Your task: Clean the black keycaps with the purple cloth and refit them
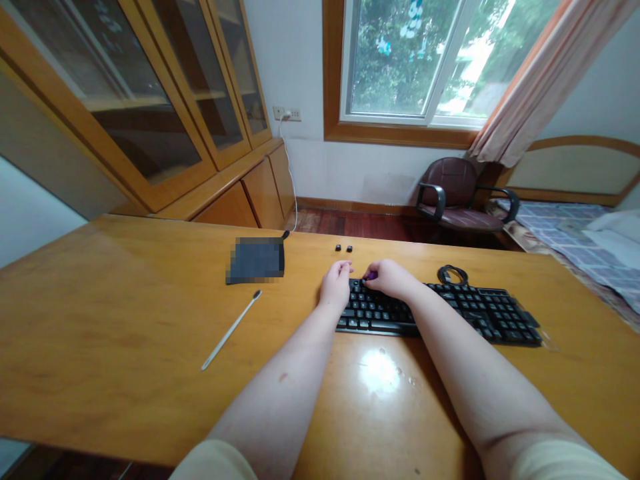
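A black keyboard [383, 313] lies on the wooden desk, its left end between my hands. My left hand [336, 287] grips that left end, fingers curved along the upper corner. Pinched in the fingers of my right hand [393, 279] is a small purple object [371, 275], mostly hidden, held at the keyboard's top left keys. Just beyond the keyboard, two loose black keycaps [338, 247] sit side by side near the desk's far edge. The keyboard's black cable [453, 275] is coiled behind it.
To the left lie a thin white-handled brush [233, 330] with a dark head and a dark pouch-like item [256, 261], blurred out. Past the desk [125, 320] stand a glass-fronted cabinet [200, 87], a maroon armchair [453, 193] and a bed [575, 230].
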Available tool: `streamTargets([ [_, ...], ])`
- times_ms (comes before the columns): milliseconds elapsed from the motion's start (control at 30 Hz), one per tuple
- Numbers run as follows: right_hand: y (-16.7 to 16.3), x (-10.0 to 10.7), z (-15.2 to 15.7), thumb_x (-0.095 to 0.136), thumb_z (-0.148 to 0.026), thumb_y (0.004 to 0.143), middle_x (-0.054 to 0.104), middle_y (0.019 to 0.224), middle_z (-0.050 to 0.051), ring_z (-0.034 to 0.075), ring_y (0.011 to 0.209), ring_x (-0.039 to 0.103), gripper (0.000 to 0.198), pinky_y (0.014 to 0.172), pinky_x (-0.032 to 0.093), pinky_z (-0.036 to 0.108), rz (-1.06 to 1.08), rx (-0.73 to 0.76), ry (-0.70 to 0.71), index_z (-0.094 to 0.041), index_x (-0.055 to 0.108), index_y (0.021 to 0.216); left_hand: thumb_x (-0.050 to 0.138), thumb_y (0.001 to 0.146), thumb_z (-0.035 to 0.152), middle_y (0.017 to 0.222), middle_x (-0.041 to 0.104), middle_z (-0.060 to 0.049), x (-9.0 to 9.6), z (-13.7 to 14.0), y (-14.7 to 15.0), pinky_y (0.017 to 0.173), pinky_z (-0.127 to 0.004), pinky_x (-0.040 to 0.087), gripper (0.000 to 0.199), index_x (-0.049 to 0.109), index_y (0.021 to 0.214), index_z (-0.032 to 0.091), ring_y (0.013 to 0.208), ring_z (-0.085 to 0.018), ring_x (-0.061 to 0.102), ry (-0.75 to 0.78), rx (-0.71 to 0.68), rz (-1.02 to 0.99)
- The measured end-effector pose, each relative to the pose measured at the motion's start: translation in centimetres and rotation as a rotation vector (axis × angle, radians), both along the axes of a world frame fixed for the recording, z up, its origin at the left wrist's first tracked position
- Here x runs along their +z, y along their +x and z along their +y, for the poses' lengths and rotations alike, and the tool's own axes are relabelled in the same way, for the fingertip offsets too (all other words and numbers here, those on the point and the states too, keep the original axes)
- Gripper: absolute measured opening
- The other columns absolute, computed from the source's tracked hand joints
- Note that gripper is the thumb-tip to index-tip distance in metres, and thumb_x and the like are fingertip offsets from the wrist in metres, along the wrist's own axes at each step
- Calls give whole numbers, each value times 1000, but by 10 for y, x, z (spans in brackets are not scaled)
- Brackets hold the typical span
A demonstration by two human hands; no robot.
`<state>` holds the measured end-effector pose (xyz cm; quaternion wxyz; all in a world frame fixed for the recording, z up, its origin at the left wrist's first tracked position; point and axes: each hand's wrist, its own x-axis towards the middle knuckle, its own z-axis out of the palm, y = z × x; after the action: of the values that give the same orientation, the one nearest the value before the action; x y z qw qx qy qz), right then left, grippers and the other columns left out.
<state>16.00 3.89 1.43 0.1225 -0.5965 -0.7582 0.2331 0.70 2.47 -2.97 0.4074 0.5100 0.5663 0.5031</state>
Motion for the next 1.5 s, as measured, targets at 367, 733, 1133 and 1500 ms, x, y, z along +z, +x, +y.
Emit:
streamTargets([
  [367, -4, -6, 3, 67, -47, 67, 68, 70, 3, 17, 66, 60, 26, 60, 41, 26, -50, -7, 13, -22, 68, 72, 40, 86, 37, 91, 67, -7, -11, 4, 3, 84, -32, 44, 29, 61, 96, 18, 89, -17, 61, 21, -21, 1],
  [733, -2, -9, 5, 61, -47, 72, 67, 72, 4, 17, 67, 60, 29, 62, 44, 26, 124, -131, 153, -19, 69, 75, 41, 86, 36, 91, 68, -7, -5, 1, 1, 88, -34, 43, 28, 61, 95, 19, 91, -19, 61, 5, -36, 0],
  [1133, -36, -26, 63, 45, -39, 87, 43, 136, 13, 27, 111, 53, 48, 94, 38, 35, -225, -1, 193, -24, 43, 133, 38, 87, 34, 93, 67, -7, -6, 6, 1, 85, -32, 45, 29, 60, 95, 18, 90, -17, 60, 0, 21, -75],
  [1500, -25, -16, 48, 55, -24, 80, 67, 101, 8, 20, 95, 61, 23, 86, 45, 32, 96, -149, 226, -21, 68, 99, 42, 87, 34, 94, 66, -7, -4, 5, 0, 87, -35, 46, 26, 60, 95, 18, 91, -18, 61, 37, 18, -58],
])
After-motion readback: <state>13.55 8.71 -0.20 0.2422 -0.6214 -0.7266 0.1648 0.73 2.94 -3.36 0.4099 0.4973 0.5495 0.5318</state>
